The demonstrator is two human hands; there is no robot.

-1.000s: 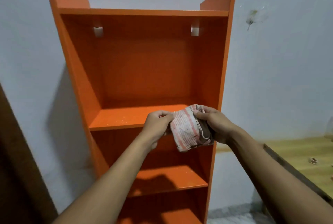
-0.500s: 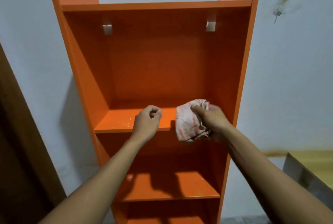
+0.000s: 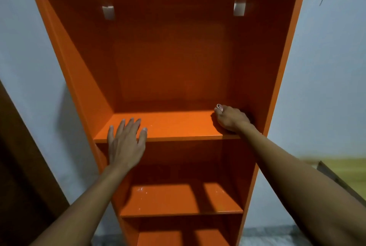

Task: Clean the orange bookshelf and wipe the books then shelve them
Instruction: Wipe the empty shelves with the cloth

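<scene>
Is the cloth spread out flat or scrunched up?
Scrunched up. The right hand covers the cloth on the shelf; only a little bit peeks out.

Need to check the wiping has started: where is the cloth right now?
In the head view, the cloth is bunched under the right hand, at the right back corner of the orange bookshelf's upper shelf.

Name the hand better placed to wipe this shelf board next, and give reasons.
Right. The right hand grips the cloth at the right rear corner of the shelf board. The left hand lies flat, fingers spread, on the front edge and holds nothing.
</scene>
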